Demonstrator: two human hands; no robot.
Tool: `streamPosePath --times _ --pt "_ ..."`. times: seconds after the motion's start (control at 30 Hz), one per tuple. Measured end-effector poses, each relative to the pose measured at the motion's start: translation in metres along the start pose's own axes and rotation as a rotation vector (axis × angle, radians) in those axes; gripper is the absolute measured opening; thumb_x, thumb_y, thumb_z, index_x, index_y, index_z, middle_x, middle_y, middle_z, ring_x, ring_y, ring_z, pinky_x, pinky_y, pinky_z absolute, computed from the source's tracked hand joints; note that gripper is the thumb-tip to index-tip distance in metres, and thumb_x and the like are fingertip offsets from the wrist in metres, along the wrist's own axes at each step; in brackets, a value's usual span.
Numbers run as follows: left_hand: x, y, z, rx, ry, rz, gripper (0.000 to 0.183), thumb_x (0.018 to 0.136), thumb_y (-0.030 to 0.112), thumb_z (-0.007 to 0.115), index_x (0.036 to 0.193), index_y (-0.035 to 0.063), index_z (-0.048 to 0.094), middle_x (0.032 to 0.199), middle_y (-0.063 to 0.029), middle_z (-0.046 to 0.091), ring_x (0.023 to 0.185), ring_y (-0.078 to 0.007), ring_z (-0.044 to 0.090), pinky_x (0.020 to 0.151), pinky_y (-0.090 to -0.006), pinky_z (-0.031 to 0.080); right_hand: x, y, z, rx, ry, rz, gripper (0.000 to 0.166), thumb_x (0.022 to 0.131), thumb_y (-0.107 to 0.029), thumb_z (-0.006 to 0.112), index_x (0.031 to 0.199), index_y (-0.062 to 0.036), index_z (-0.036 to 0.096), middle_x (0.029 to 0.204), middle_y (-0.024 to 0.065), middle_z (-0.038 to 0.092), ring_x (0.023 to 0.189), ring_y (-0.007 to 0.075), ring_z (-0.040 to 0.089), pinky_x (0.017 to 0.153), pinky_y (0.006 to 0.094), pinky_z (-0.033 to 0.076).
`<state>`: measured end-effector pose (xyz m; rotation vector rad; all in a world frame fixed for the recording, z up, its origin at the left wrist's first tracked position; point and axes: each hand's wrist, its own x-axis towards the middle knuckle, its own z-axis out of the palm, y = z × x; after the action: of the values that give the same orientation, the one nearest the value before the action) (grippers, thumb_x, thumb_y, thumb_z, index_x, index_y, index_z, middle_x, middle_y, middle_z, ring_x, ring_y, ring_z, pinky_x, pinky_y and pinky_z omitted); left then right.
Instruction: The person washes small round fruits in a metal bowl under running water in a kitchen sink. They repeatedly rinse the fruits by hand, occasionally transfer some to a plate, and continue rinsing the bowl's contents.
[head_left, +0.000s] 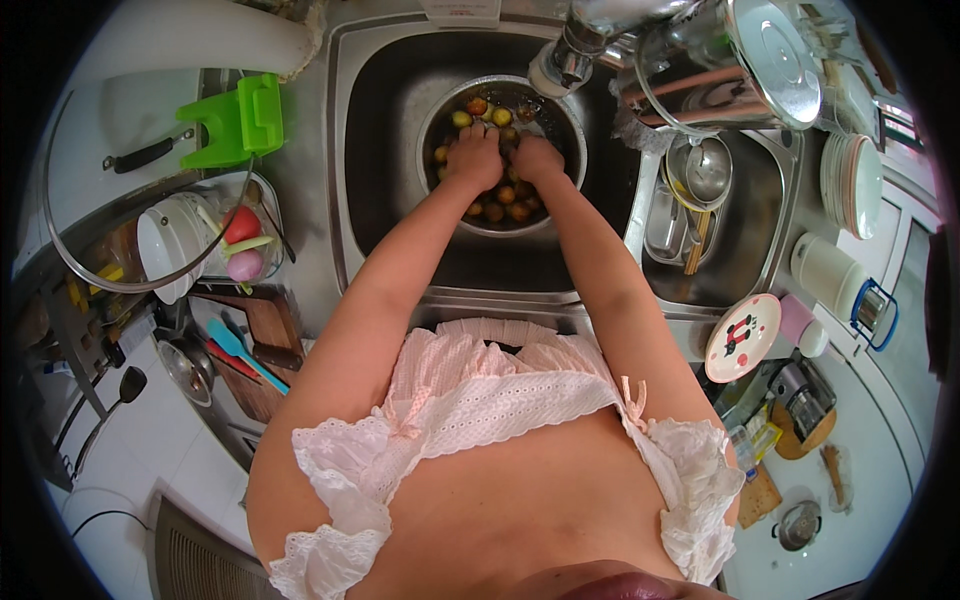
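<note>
Both of my hands are inside a round metal basin (429, 124) that stands in the large compartment of a stainless steel sink (390, 202). The basin holds water and many small round fruits (495, 210), yellow-green to reddish brown, which look like jujubes. My left hand (477, 157) is left of the basin's middle, its fingers reaching down among the fruits. Close beside it, my right hand (537, 156) dips in with its fingertips hidden by water and fruit. Whether either hand grips a fruit cannot be seen. Above the basin's upper right rim hangs the faucet (559, 67).
The smaller sink compartment on the right holds metal bowls (705, 172) and chopsticks (699, 244). A large metal pot (690, 75) stands behind it. Plates (851, 184) line the right side. A green plastic rack (240, 124) and white bowls (172, 236) sit at left.
</note>
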<state>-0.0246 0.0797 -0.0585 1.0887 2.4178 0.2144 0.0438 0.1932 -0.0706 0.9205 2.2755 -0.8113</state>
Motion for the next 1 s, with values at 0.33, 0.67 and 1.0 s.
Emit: streamPosePath --times 0.33,0.67,1.0 --pt "0.028 -0.004 -0.009 -0.179 -0.316 -0.216 0.038 0.088 0.025 0.048 0.114 -0.0022 0.051 0.110 -0.0208 0.059 0.098 -0.0376 0.059 0.084 -0.0459 0.048 -0.002 -0.002 -0.006 0.101 0.093 0.084 0.042 0.086 -0.034 0.054 0.114 -0.0034 0.055 0.115 0.0202 0.058 0.101 0.0353 0.060 0.082 0.0447 0.050" --pt "0.026 -0.010 0.000 -0.239 -0.201 -0.161 0.033 0.090 0.026 0.046 0.107 0.0010 0.057 0.107 -0.0210 0.061 0.095 -0.0379 0.060 0.084 -0.0459 0.047 0.008 -0.001 0.000 0.059 -0.039 0.009 0.043 0.086 -0.031 0.055 0.117 -0.0020 0.051 0.117 0.0213 0.056 0.106 0.0364 0.057 0.087 0.0440 0.047" --pt "0.015 -0.009 0.014 -0.277 -0.053 -0.114 0.032 0.090 0.022 0.045 0.111 -0.0016 0.050 0.119 -0.0217 0.053 0.108 -0.0380 0.052 0.090 -0.0458 0.044 0.011 0.016 0.049 -0.005 0.610 -0.170 0.036 0.088 -0.034 0.053 0.103 -0.0028 0.063 0.107 0.0169 0.063 0.102 0.0329 0.059 0.085 0.0437 0.048"
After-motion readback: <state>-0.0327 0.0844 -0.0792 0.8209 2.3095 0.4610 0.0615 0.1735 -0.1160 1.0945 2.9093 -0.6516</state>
